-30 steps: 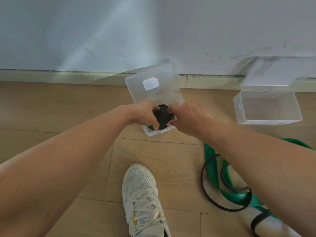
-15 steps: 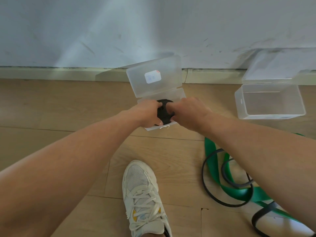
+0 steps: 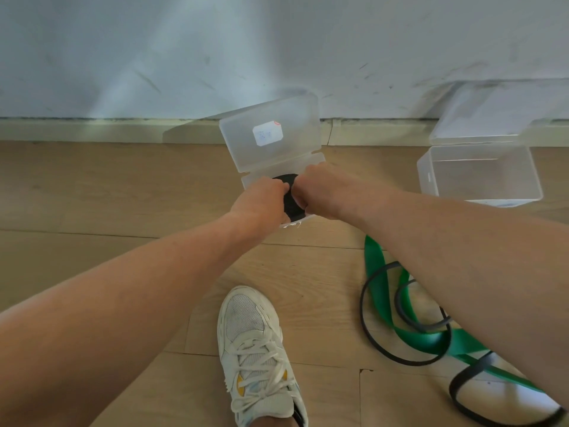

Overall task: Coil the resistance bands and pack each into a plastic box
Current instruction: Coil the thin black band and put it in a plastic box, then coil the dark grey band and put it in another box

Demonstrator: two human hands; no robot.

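Observation:
A coiled black resistance band [image 3: 291, 195] sits in a clear plastic box [image 3: 255, 180] on the wooden floor near the wall, its lid [image 3: 271, 131] standing open with a white label. My left hand [image 3: 261, 201] grips the coil from the left and my right hand [image 3: 320, 192] grips it from the right, both down inside the box. A second clear box [image 3: 480, 177] stands open and empty at the right. A green band [image 3: 381, 291] and thin black bands [image 3: 369, 334] lie loose on the floor under my right forearm.
A white sneaker [image 3: 255, 352] is planted on the floor below the box. Another white shoe [image 3: 505, 383] shows at the lower right among the bands. The wall and skirting board [image 3: 92, 131] run just behind both boxes.
Both hands have pushed the black coil lower into the box, and the camera has shifted slightly so the box sits a little nearer the wall in view.

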